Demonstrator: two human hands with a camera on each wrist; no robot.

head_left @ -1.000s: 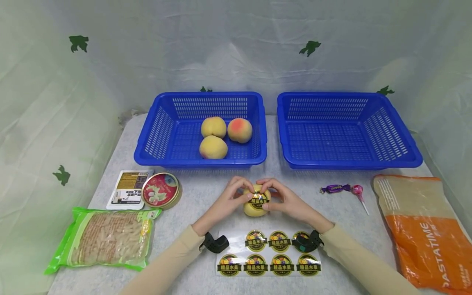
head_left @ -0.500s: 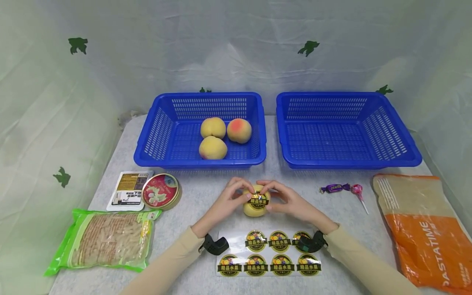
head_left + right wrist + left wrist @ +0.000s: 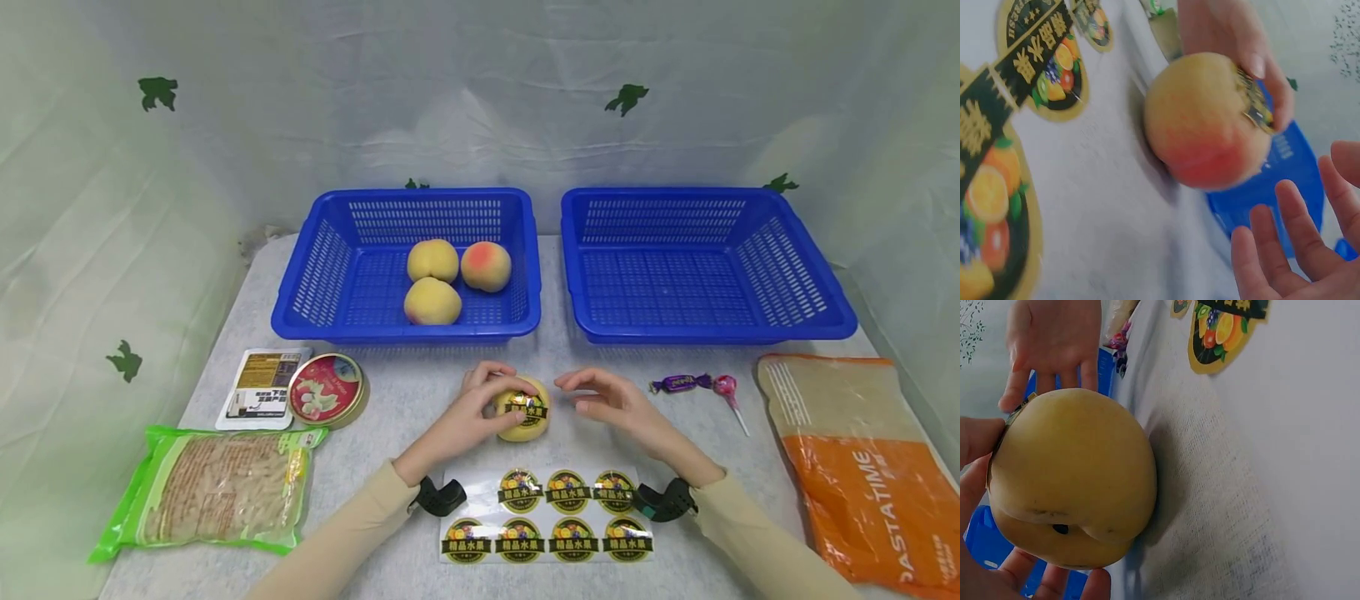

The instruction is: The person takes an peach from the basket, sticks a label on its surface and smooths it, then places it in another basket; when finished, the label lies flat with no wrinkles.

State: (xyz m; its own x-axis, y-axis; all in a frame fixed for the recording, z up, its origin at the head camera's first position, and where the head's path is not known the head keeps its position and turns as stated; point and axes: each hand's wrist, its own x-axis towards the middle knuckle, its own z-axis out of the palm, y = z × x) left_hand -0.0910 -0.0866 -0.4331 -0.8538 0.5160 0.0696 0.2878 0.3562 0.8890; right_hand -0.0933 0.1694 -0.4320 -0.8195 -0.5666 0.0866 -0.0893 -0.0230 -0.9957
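A yellow peach (image 3: 519, 433) rests on the table with a black-and-gold round sticker (image 3: 534, 411) on its upper side. My left hand (image 3: 474, 410) holds it from the left, thumb and index finger over the sticker and the other fingers behind. In the left wrist view the peach (image 3: 1079, 469) shows its stem hollow. Off to the right of the fruit, my right hand (image 3: 618, 408) has relaxed, spread fingers and nothing in them. The right wrist view shows the peach's (image 3: 1200, 134) reddish side and a gap to those fingers. In front lies a sticker sheet (image 3: 480, 489).
Behind are a blue basket (image 3: 405, 331) with 3 peaches and a second blue basket (image 3: 712, 335). At left lie a white packet (image 3: 258, 387), a round tin (image 3: 326, 390) and a green-edged bag (image 3: 225, 487). Wrapped candy (image 3: 681, 383), a lollipop (image 3: 726, 386) and an orange bag (image 3: 862, 467) lie right.
My right hand has let go of the peach and moved right. My left index finger has come forward over the top of the peach, and the left hand still holds it.
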